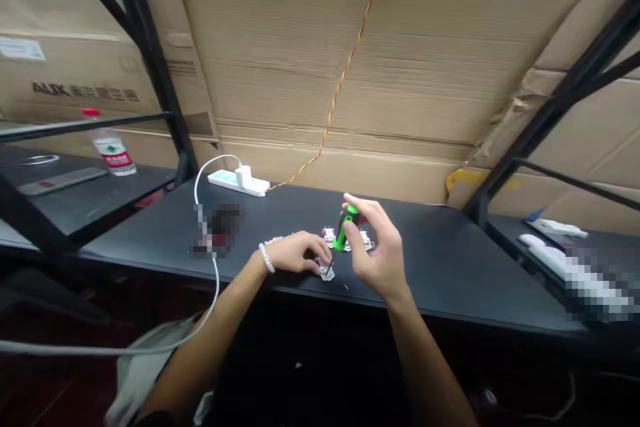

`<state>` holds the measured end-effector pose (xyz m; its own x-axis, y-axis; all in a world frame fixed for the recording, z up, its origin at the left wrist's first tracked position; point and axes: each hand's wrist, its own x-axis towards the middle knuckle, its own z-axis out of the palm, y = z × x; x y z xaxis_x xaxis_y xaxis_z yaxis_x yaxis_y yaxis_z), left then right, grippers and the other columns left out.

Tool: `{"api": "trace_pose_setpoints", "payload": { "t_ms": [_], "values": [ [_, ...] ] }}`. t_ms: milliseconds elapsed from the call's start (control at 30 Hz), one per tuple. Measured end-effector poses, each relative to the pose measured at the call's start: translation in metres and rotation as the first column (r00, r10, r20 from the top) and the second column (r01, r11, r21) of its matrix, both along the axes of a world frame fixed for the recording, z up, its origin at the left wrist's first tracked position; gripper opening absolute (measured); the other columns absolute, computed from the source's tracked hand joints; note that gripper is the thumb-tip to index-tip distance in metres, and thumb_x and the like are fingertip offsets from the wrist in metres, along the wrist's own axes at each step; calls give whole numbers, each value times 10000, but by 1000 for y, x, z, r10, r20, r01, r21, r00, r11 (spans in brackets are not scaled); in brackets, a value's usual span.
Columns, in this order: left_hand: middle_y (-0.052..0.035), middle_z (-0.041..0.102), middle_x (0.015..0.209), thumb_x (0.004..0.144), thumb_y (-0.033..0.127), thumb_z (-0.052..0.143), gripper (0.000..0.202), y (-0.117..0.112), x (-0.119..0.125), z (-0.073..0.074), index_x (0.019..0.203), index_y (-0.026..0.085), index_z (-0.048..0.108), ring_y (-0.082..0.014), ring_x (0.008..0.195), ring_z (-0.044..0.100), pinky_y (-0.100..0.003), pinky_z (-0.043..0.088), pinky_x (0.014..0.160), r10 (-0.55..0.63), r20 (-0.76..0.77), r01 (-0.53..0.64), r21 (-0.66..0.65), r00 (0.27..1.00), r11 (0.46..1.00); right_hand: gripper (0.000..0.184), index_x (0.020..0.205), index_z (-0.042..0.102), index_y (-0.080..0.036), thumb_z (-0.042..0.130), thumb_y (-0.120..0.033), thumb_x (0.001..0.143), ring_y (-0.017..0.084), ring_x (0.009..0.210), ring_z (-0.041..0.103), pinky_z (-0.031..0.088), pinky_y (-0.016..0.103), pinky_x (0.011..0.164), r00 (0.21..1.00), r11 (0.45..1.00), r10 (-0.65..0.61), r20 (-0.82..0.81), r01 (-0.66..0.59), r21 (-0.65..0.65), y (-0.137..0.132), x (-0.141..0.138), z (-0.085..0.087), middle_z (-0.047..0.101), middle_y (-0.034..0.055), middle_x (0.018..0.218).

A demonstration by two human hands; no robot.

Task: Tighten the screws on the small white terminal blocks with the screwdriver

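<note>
My right hand is closed around a green and black screwdriver. The screwdriver tilts, and its thin dark shaft runs down to a small white part near the table's front edge. My left hand, with a white beaded bracelet at the wrist, pinches that part from the left; my fingers hide some of it. Behind my hands lie more white and purple parts, partly covered by the screwdriver and my right hand. Another similar part shows behind my left wrist.
A white power strip with a plugged-in charger stands at the back left. Its white cable hangs over the table's front edge. Black metal frame posts flank the dark table. Cardboard closes off the back.
</note>
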<state>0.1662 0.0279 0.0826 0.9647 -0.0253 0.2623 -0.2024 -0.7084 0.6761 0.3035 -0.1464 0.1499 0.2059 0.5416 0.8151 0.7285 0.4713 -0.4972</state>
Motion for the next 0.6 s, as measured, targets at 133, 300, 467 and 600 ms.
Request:
{"api": "trace_pose_setpoints", "payload": {
  "t_ms": [133, 300, 467, 600],
  "values": [
    [-85, 820, 1116, 848, 134, 852, 180, 0, 0, 1, 1016, 197, 861, -214, 1069, 749, -285, 540, 1023, -14, 8, 14, -2, 1000, 1000, 400, 1423, 639, -275, 526, -243, 1041, 252, 1131, 705, 592, 449, 969, 998, 998, 63, -10, -63, -1, -1, 2, -1, 716, 104, 1267],
    [-74, 821, 1089, 839, 133, 860, 168, 1, 0, -1, 994, 196, 858, -204, 1045, 758, -274, 543, 1005, 9, 8, -9, -1, 1000, 1000, 335, 1265, 728, -263, 751, -297, 933, 207, 914, 661, 602, 385, 819, 995, 995, -97, 26, 96, 33, 1, 1, 0, 641, 68, 1099],
    [-81, 821, 1119, 847, 131, 851, 173, 0, 0, 0, 1005, 202, 860, -203, 1066, 755, -267, 538, 1012, -9, 14, 9, 0, 1000, 1000, 473, 1519, 560, -281, 467, -213, 1060, 253, 1183, 693, 582, 453, 1014, 992, 991, 129, 10, -129, -46, 0, 2, -1, 688, 108, 1341],
    [-77, 827, 1080, 843, 145, 861, 163, -1, 0, 0, 998, 195, 860, -200, 1010, 763, -266, 541, 991, 18, 19, -18, 4, 1000, 1000, 367, 1336, 693, -263, 685, -288, 970, 243, 1007, 685, 600, 418, 878, 999, 1000, 12, 44, -12, 9, 0, 0, 0, 662, 96, 1195]
  ]
}}
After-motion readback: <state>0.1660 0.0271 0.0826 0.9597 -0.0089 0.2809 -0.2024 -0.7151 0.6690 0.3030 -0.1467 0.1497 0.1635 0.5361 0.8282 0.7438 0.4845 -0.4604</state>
